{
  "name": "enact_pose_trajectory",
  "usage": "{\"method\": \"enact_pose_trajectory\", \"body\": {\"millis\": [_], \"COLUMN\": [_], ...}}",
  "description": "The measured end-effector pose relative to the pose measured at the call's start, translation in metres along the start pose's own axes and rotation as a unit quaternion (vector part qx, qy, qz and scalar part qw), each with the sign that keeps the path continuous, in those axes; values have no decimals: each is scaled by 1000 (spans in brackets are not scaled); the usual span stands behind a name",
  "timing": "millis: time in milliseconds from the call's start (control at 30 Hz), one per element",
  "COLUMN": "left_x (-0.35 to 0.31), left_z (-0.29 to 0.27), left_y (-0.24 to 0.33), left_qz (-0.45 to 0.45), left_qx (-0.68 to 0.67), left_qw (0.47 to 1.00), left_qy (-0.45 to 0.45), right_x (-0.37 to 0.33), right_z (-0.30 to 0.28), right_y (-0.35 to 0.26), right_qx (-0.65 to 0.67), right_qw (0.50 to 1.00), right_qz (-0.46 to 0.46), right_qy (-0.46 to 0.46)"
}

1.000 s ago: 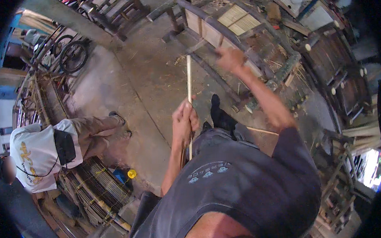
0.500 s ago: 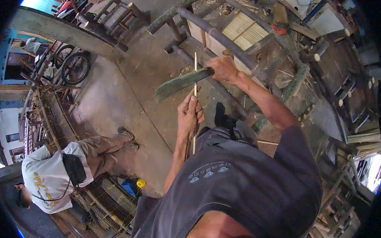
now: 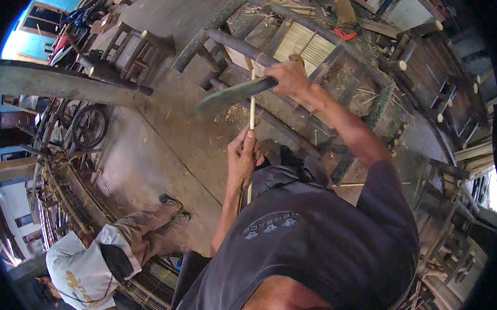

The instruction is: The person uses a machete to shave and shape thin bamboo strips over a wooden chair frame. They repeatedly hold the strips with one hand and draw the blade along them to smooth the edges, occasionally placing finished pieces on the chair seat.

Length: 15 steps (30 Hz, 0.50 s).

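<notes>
My left hand point(image 3: 244, 154) is closed around a thin pale stick point(image 3: 252, 113), which looks like bamboo or rattan. The stick points away from me, and its lower end runs down beside my left forearm. My right hand point(image 3: 288, 78) grips the handle of a machete point(image 3: 235, 93). Its broad, dark green-grey blade lies crosswise over the stick beyond my left fingers, with the tip to the left and slightly blurred. Whether the edge touches the stick I cannot tell.
A dark log-framed bench point(image 3: 238, 43) with a slatted panel point(image 3: 307, 46) stands ahead to the right. Wood shavings litter the floor around it. At the lower left, a person in a white shirt point(image 3: 79, 267) bends by a slatted frame point(image 3: 156, 275). A wheel point(image 3: 89, 127) stands beyond.
The machete blade has shifted along the stick, farther from my left fingers. My head view has turned, so the surroundings sit differently; both hands keep their grips.
</notes>
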<state>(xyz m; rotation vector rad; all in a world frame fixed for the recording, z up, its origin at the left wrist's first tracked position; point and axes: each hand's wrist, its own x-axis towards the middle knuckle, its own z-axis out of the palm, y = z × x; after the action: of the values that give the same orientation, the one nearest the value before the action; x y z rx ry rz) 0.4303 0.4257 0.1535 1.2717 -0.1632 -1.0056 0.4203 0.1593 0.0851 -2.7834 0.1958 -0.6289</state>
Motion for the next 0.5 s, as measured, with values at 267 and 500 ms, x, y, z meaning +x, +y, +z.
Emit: {"method": "enact_pose_trajectory", "body": {"millis": [267,500], "left_x": [30,199], "left_z": [-82,-174], "left_y": [72,85], "left_qz": [13,198], "left_qx": [68,574], "left_qw": [998,785], "left_qy": [-8,-122], "right_x": [50,102], "right_z": [-38,49], "right_y": [117,16], "right_qx": [29,101], "right_qw": [900,923], "right_qz": [435,367], "right_qy": [-2,56]}}
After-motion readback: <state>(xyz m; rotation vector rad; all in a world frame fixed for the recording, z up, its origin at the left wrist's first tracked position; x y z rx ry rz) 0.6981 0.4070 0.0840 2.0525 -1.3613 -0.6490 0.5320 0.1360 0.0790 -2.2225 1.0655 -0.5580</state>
